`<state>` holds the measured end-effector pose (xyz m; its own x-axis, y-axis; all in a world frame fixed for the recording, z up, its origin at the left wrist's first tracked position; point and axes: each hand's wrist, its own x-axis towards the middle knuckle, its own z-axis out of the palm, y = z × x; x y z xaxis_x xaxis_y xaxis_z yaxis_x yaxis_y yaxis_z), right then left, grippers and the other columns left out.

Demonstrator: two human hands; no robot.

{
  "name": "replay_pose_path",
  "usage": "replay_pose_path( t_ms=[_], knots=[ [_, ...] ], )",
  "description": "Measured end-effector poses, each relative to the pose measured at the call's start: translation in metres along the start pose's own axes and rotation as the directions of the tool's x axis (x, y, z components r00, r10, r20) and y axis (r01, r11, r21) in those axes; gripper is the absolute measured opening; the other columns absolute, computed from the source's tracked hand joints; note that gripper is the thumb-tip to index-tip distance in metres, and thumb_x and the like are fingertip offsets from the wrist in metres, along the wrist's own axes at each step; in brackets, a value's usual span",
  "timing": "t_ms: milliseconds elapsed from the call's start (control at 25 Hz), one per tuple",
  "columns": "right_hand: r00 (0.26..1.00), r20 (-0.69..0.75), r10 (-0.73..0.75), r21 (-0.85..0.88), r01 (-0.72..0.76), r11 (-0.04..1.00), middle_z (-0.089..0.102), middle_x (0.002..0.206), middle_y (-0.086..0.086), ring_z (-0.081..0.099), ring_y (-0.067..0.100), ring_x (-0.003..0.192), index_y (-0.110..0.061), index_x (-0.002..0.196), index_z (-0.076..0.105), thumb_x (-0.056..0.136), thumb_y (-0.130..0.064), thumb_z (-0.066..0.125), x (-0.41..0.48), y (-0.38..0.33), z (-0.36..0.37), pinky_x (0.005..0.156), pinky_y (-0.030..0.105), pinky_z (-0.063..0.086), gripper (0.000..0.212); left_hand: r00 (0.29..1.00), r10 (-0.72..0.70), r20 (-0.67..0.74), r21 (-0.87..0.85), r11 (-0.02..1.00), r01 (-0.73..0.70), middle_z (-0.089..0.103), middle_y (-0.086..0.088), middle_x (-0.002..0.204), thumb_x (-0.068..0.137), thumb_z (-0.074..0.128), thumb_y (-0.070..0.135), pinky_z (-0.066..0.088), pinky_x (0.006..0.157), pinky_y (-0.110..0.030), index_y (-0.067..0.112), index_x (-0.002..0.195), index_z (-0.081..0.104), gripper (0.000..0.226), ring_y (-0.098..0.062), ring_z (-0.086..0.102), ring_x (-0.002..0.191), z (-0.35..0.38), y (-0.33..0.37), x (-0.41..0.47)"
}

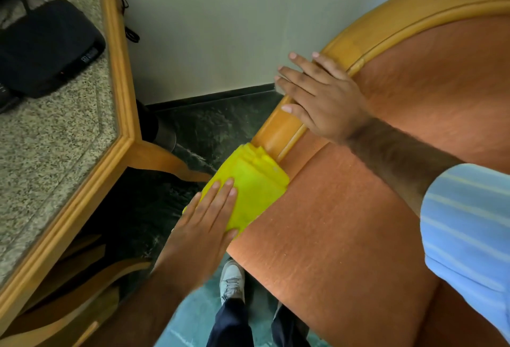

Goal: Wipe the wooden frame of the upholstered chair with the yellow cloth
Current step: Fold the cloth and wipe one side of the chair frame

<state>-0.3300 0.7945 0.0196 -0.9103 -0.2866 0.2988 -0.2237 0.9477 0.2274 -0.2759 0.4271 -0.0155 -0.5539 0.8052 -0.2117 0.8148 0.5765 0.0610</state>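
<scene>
The chair has orange upholstery (358, 222) and a light wooden frame (284, 128) curving from the armrest up along the backrest. A folded yellow cloth (252, 189) lies over the lower part of the frame at the armrest. My left hand (205, 225) presses flat on the cloth's near end, fingers together. My right hand (323, 98) rests flat on the frame higher up, fingers spread, holding nothing; its arm crosses the upholstery.
A wood-edged table with a speckled stone top (60, 131) stands at left, close to the chair, carrying a black device (47, 45) and cables. Dark floor shows between them. My shoe (232, 280) is below, beside the seat. A pale wall is behind.
</scene>
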Motion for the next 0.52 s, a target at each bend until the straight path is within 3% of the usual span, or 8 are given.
replay_pose_path(
  t_ms=[200,360,520],
  knots=[
    [0.999,0.029,0.033,-0.046,-0.032,0.998,0.05,0.159,0.01,0.034,0.03,0.155,-0.009,0.152,0.047,0.114,-0.049,0.025,0.001,0.01,-0.001,0.126,0.056,0.028,0.06,0.996,-0.063,0.064,0.027,0.998,0.061,0.02,-0.01,0.175,0.107,0.031,0.054,0.041,0.117,-0.059,0.009,0.164,0.023,0.073,-0.032,0.026,0.159,0.008,0.0,-0.034],
    [0.996,0.045,0.073,-0.034,-0.071,0.997,0.049,0.16,0.011,0.033,0.031,0.156,-0.009,0.152,0.046,0.114,-0.05,0.021,0.004,0.028,-0.004,0.127,0.055,0.026,0.061,0.996,-0.078,0.032,0.003,0.997,0.078,0.011,-0.009,0.175,0.107,0.032,0.054,0.043,0.113,-0.061,0.011,0.166,0.015,0.074,-0.034,0.02,0.16,-0.014,0.023,0.051],
    [0.996,-0.007,0.089,-0.058,-0.089,0.994,0.054,0.156,0.009,0.038,0.032,0.153,-0.01,0.148,0.052,0.115,-0.046,0.024,0.003,0.024,0.001,0.125,0.054,0.03,0.057,0.989,-0.123,-0.088,-0.177,0.978,0.106,0.004,-0.006,0.176,0.107,0.034,0.054,0.042,0.116,-0.06,0.012,0.166,0.009,0.076,-0.032,0.011,0.163,-0.035,0.047,0.141]
  ],
)
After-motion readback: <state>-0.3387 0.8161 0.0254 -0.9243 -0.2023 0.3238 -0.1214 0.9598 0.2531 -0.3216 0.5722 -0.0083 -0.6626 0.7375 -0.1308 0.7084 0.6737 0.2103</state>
